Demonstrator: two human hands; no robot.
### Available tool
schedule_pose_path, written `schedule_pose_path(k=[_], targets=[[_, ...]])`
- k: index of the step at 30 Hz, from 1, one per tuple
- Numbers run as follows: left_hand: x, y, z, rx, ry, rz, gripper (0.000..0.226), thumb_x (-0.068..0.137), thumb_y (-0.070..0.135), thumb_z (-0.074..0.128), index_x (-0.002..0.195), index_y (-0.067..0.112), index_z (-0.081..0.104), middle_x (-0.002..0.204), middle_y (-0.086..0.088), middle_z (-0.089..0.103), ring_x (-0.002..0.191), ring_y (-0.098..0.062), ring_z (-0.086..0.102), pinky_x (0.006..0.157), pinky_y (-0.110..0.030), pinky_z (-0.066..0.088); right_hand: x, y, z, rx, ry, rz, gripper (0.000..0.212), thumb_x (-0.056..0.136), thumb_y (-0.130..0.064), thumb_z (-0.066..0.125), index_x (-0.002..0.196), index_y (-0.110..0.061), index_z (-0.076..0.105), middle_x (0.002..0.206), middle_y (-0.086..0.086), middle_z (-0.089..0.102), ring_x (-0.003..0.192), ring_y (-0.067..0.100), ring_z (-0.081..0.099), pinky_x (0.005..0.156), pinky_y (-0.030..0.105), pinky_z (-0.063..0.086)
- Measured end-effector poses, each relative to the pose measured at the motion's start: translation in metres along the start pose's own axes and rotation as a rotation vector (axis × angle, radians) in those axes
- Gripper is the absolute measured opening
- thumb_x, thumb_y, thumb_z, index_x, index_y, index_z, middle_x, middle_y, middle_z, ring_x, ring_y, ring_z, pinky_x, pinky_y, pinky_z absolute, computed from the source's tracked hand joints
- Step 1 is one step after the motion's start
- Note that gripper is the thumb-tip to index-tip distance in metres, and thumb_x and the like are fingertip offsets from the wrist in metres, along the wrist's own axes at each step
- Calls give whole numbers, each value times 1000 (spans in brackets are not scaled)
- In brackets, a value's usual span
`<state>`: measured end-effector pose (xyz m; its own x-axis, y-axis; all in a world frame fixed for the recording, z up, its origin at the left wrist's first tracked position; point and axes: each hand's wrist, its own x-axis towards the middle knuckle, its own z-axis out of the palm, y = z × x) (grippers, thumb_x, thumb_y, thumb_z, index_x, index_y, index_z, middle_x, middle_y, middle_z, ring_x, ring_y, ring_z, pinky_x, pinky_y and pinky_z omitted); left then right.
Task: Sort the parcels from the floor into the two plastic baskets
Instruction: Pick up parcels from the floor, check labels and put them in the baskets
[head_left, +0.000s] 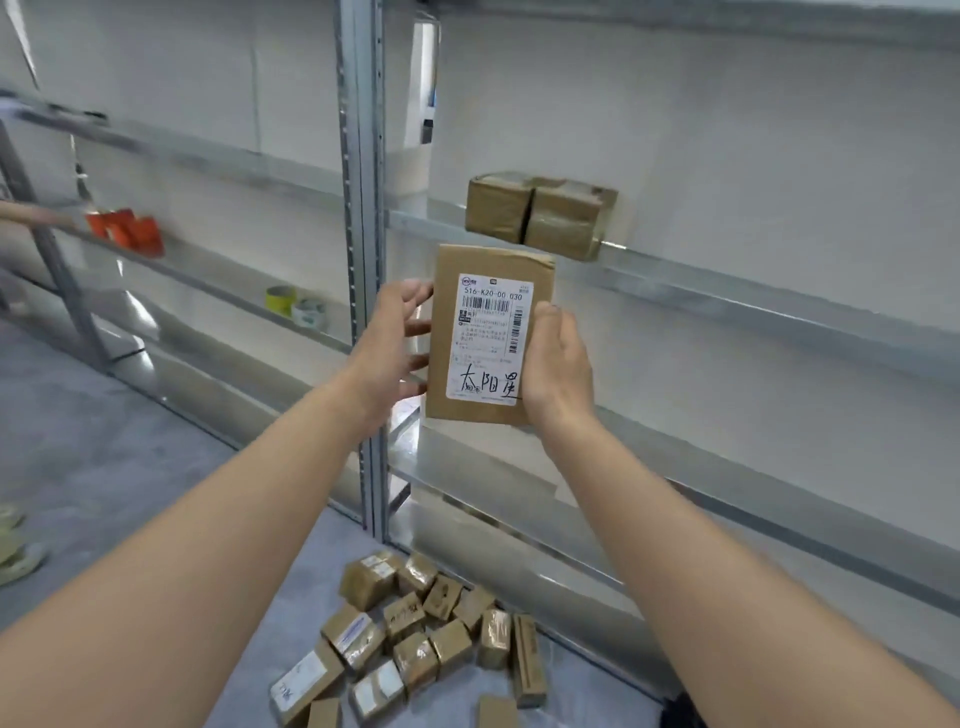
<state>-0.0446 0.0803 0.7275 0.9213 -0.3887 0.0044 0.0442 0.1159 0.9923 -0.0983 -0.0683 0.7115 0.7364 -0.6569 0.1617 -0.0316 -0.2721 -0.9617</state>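
Observation:
I hold a flat brown cardboard parcel (488, 332) upright at chest height in front of the metal shelving, its white shipping label with barcode and handwriting facing me. My right hand (558, 366) grips its right edge and lower corner. My left hand (397, 343) has spread fingers touching its left edge. Several small brown parcels (415, 639) lie in a loose pile on the grey floor below, close to the shelf foot. No plastic basket is in view.
Two taped brown boxes (540, 215) sit on a metal shelf (727, 291) just above the held parcel. A grey upright post (363, 208) stands left of my hands. Red objects (127, 231) and tape rolls (296, 306) rest on the left shelves. Sandals (15, 545) lie at far left.

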Motion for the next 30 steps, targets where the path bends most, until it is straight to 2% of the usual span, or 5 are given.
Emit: schedule_pose_path(k=[4,11,16,23,30], targets=[[-10,47,32,33,-33,86,51,97,67,29,134,45,56,126,-2,65,116,-31,64,102,-58,50,6,-41,-42,38,31,-76,43,111,-54,34,124,-27,64,106,-11,70,100,4,63,75,29,45],[-30,95,75,30,-120,158,35,100,63,30,107,48,62,126,-2,65,118,-31,61,107,-60,45,6,-82,-93,37,108,-155,42,109,-55,34,125,-27,60,109,-7,71,103,13,66,87,40,54],[-33,106,88,20,-223,165,38,98,67,33,91,53,68,121,3,68,116,-30,62,106,-61,45,-8,-94,-114,11,188,-166,40,112,-51,32,132,-26,57,113,-6,71,104,11,66,69,29,49],[-38,109,114,-12,-433,136,34,98,63,31,111,50,59,127,-3,65,117,-33,62,104,-59,48,-46,-105,-144,-47,453,-146,39,111,-48,35,130,-26,61,111,-8,72,106,14,65,82,35,49],[-74,103,167,-33,-650,52,40,99,58,32,117,47,67,114,0,72,109,-28,68,103,-57,50,-107,-97,-200,-119,688,-49,37,111,-48,36,125,-27,63,109,-11,72,102,5,63,76,27,47]])
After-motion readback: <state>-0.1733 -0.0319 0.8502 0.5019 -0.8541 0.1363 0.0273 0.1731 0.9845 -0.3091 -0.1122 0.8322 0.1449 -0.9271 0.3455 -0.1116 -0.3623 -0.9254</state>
